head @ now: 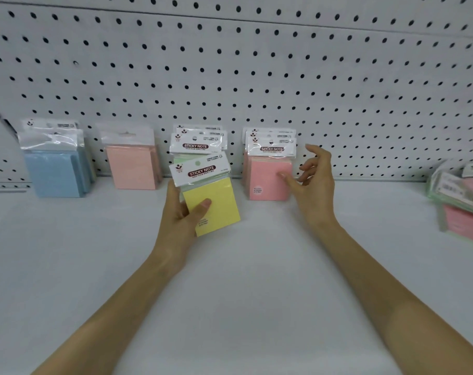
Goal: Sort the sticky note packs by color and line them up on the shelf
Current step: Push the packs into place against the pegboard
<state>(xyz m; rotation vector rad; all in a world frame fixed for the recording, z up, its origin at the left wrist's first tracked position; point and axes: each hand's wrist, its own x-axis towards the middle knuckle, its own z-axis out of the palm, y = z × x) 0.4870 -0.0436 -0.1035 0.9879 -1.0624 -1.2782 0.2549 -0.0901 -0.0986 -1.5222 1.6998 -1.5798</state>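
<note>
Head view shows the left hand [179, 212] gripping a yellow pack [215, 209] in the centre of the frame, with the thumb across its front face and the fingers behind it. The pack seems lifted a little above the white shelf [230, 288]. Its long axis runs from the white header card at the upper left down to the lower right, so the top leans to the left. Directly behind it the green stack [196, 147] stands against the pegboard [257, 77]. The peach stack [132, 167] and the blue stack [56, 173] stand further left, and the pink stack [269, 180] just to the right. I see no yellow row along the back, so I judge this pack needs a place of its own. Bare shelf lies right of centre, between the pink stack and the mixed pile [458, 196] at the right edge. The right hand [315, 182] holds nothing; its fingers are loosely spread, and the fingertips appear to touch the front pink pack.
</note>
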